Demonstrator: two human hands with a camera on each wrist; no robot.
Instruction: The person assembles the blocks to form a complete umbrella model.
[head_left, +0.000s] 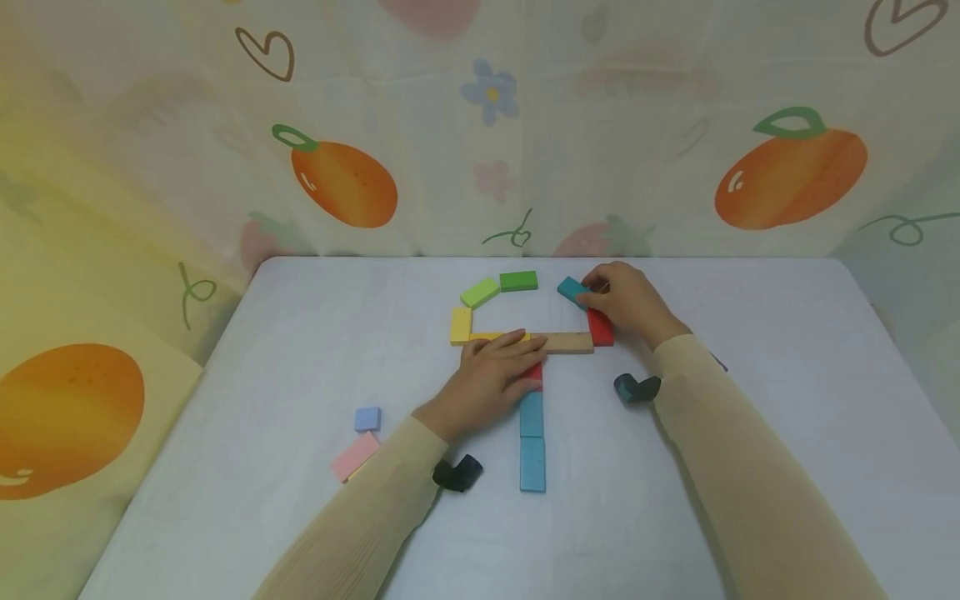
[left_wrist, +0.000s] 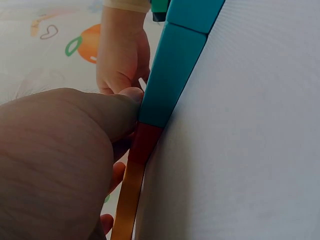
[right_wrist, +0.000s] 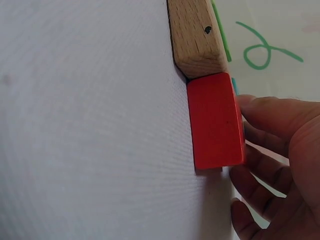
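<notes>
My right hand (head_left: 630, 302) pinches a blue block (head_left: 572, 289) between thumb and fingers, just above a red block (head_left: 600, 328) at the right end of a block outline. That red block touches a plain wooden block (right_wrist: 197, 40) in the right wrist view. My left hand (head_left: 487, 379) rests with extended fingers over the yellow-orange block (head_left: 483, 337) and another red block (head_left: 536, 377), partly hiding both. Below them two blue blocks (head_left: 532, 414) run in a line towards me. A yellow block (head_left: 461, 325), a light green block (head_left: 480, 292) and a green block (head_left: 518, 281) form the outline's left and top.
Left of my left forearm lie a small light-blue block (head_left: 367, 418) and a pink block (head_left: 356, 457), the latter partly over something yellowish. A white cloth (head_left: 637, 517) covers the table. Behind it hangs a fruit-patterned curtain (head_left: 600, 125). Black camera mounts (head_left: 457, 473) sit at both wrists.
</notes>
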